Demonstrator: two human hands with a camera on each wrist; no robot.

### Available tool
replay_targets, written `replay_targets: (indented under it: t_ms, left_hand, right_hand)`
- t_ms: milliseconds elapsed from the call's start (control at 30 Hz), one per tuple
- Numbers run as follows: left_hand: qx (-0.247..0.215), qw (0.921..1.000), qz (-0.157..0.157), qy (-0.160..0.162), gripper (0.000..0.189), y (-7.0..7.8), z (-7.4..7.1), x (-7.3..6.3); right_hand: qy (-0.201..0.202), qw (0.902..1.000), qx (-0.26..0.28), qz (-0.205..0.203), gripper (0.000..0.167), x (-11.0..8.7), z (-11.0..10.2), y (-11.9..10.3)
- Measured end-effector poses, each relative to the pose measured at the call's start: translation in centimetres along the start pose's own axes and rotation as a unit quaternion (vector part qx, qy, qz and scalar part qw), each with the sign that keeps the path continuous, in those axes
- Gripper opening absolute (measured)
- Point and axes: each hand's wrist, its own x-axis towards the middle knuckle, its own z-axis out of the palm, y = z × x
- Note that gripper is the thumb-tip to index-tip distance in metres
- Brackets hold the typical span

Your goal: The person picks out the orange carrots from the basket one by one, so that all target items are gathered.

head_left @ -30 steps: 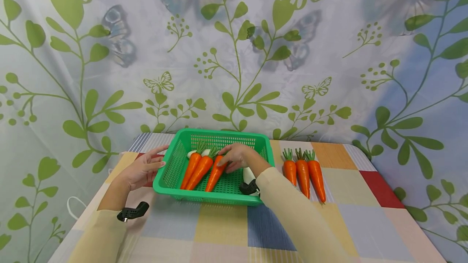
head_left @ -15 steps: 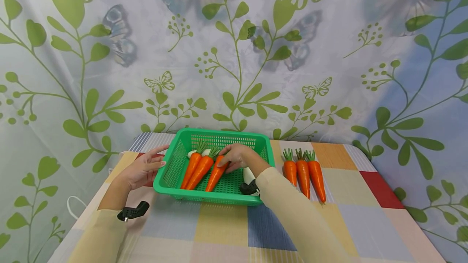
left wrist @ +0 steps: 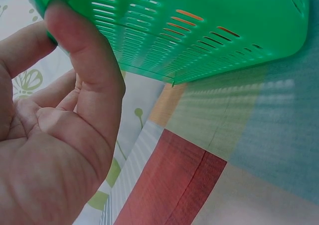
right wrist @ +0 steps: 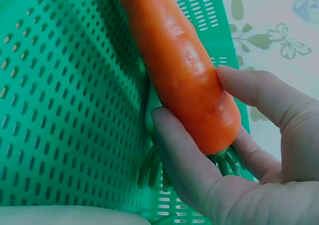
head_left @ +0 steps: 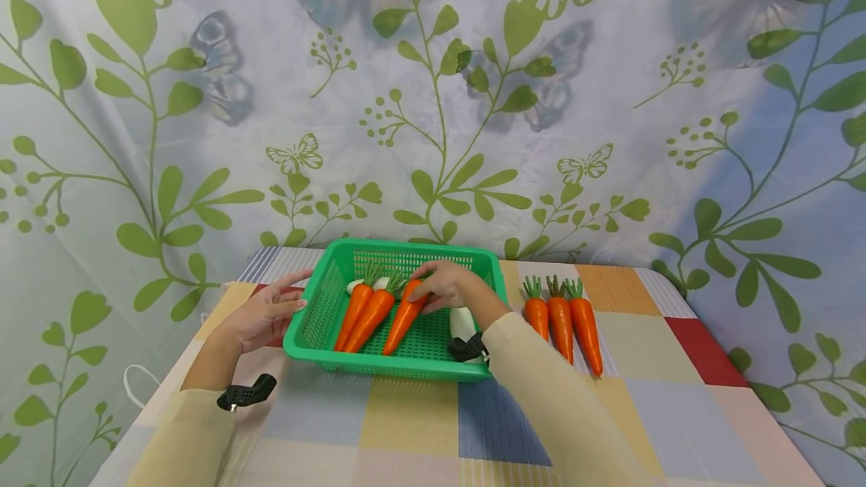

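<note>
My right hand [head_left: 446,288] pinches a carrot [head_left: 406,316] near its stem end between thumb and fingers, inside the green basket [head_left: 419,368]. The carrot slants, its tip toward the basket's near wall; short green stems show at its thick end in the right wrist view. Left of it, two more carrots [head_left: 373,320] lie side by side. A long white vegetable [head_left: 463,322] lies on the basket's right side, partly behind the wrist camera. My left hand [head_left: 267,314] touches the basket's left rim, fingers extended; its thumb [left wrist: 75,30] rests against the green plastic in the left wrist view.
Three carrots [head_left: 560,318] lie in a row on the checked tablecloth [head_left: 676,352], right of the basket. White vegetable ends [head_left: 354,285] show beneath the carrot tops in the basket. A leaf-print curtain [head_left: 433,96] stands behind the table; a white cable [head_left: 133,385] hangs at left.
My right hand has lifted the carrot's stem end slightly up and to the right. The left hand and the basket stay in place.
</note>
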Motion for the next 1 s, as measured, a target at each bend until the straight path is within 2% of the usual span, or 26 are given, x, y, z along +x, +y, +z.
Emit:
replay_targets:
  t_ms: [200,367,700,1000]
  left_hand:
    - [-0.003,0.9999,-0.008,0.014,0.076,0.0,0.1,0.0]
    - [-0.006,1.0,-0.005,0.005,0.076,0.1,0.1,0.0]
    - [-0.001,1.0,0.001,-0.002,0.076,0.2,0.1,0.0]
    - [0.003,0.9998,-0.012,0.016,0.074,0.1,0.1,0.2]
  right_hand:
    - [-0.004,0.9996,0.027,-0.007,0.068,-0.2,-0.5,0.0]
    - [-0.01,0.9989,0.043,-0.017,0.068,-0.6,-1.0,0.1]
    - [-0.003,0.9974,0.063,-0.036,0.052,-1.4,-1.8,0.2]
    - [-0.028,0.9957,0.066,-0.059,0.055,-2.5,-2.1,0.0]
